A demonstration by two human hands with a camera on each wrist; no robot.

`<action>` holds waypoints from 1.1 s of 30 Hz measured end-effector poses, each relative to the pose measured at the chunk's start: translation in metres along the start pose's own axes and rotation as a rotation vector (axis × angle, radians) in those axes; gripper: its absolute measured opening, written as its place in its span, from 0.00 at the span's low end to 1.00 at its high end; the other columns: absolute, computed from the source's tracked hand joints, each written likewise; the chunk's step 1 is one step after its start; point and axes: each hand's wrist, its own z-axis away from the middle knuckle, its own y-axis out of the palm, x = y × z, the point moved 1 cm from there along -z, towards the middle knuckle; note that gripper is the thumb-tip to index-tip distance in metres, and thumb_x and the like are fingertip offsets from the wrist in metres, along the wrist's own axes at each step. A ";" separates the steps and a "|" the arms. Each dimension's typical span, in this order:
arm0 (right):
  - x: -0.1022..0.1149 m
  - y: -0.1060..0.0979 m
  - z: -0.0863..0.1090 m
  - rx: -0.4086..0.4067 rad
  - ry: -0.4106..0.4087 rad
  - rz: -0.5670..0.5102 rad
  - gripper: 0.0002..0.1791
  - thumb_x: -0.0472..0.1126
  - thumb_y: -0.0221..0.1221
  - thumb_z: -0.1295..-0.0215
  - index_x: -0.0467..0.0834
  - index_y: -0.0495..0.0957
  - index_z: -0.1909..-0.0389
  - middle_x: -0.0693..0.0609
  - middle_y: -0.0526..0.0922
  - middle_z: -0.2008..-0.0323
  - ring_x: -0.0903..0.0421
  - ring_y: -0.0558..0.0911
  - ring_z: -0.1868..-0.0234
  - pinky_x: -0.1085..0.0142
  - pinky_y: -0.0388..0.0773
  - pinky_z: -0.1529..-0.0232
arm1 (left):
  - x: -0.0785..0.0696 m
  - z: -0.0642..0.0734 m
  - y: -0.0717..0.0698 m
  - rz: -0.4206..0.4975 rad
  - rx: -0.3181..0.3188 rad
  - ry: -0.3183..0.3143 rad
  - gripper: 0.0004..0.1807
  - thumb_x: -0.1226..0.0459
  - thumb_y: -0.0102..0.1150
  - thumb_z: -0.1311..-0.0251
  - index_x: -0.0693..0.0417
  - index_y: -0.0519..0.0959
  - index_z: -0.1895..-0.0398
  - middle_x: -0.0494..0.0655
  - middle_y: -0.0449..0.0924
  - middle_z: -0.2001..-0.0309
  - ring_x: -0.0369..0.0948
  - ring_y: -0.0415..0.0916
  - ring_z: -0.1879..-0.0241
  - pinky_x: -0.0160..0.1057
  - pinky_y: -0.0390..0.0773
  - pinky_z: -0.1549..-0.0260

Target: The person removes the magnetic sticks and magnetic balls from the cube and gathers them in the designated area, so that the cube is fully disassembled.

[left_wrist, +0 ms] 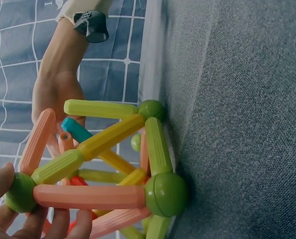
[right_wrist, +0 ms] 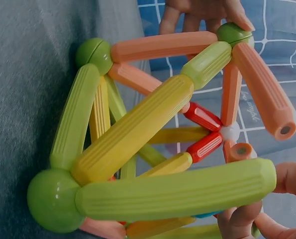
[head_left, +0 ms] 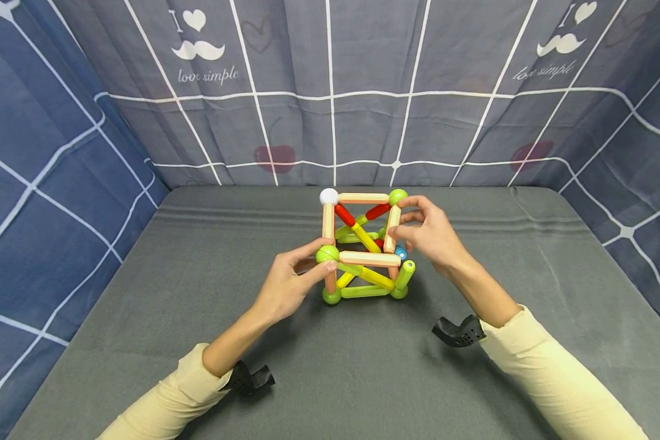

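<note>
A cube-like frame of magnetic rods and balls stands mid-table. My left hand (head_left: 283, 284) pinches the green ball (head_left: 327, 253) at its near upper left corner. From that ball a salmon rod (head_left: 370, 259) runs right, its far end loose in the right wrist view. My right hand (head_left: 431, 235) holds another salmon rod (head_left: 392, 229) along the upper right side, index fingertip by the far green ball (head_left: 398, 197). A white ball (head_left: 329, 196) forms the far left top corner. Below the right hand, a light green rod (right_wrist: 177, 191) rises from a lower green ball (right_wrist: 55, 199), its top end bare.
Yellow-green diagonal rods (left_wrist: 105, 139) and red-yellow ones (head_left: 357, 229) cross the frame's sides. A blue piece (head_left: 401, 252) shows near the right hand. Grey cloth (head_left: 198, 275) covers the table, and a checked curtain (head_left: 286, 122) hangs behind it. Black straps (head_left: 459, 332) sit at both wrists.
</note>
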 end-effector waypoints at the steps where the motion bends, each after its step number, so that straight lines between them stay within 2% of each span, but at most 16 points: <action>1: 0.000 0.000 0.000 0.000 0.008 -0.010 0.26 0.28 0.60 0.40 0.35 0.66 0.42 0.40 0.77 0.60 0.54 0.73 0.81 0.65 0.75 0.77 | 0.000 0.000 0.000 0.001 -0.001 0.001 0.24 0.62 0.63 0.35 0.52 0.76 0.35 0.50 0.81 0.46 0.49 0.81 0.51 0.40 0.74 0.64; 8: 0.006 -0.002 0.003 0.019 0.035 -0.079 0.26 0.28 0.56 0.40 0.34 0.65 0.39 0.42 0.73 0.61 0.59 0.71 0.83 0.67 0.75 0.77 | 0.000 0.000 0.000 0.003 -0.004 0.001 0.24 0.63 0.64 0.35 0.52 0.76 0.35 0.51 0.81 0.47 0.50 0.81 0.51 0.41 0.76 0.61; 14: 0.007 -0.008 0.005 0.057 0.032 -0.089 0.28 0.27 0.54 0.42 0.33 0.66 0.37 0.42 0.74 0.61 0.60 0.71 0.81 0.68 0.73 0.77 | 0.000 0.000 0.000 -0.008 -0.004 -0.001 0.24 0.62 0.64 0.35 0.52 0.76 0.35 0.51 0.81 0.45 0.49 0.81 0.50 0.44 0.77 0.59; 21: 0.008 -0.016 0.004 0.107 0.057 -0.169 0.29 0.25 0.51 0.43 0.33 0.66 0.36 0.43 0.75 0.63 0.60 0.74 0.81 0.70 0.68 0.76 | 0.001 0.000 -0.001 -0.010 -0.004 0.008 0.24 0.63 0.64 0.36 0.53 0.76 0.36 0.51 0.82 0.47 0.49 0.81 0.51 0.43 0.76 0.60; 33: 0.008 -0.023 0.009 0.128 0.036 -0.112 0.32 0.27 0.55 0.41 0.34 0.66 0.32 0.40 0.72 0.55 0.60 0.72 0.79 0.69 0.71 0.75 | 0.001 0.000 0.000 0.000 -0.003 0.003 0.24 0.62 0.64 0.35 0.52 0.76 0.36 0.51 0.81 0.45 0.48 0.81 0.51 0.43 0.77 0.57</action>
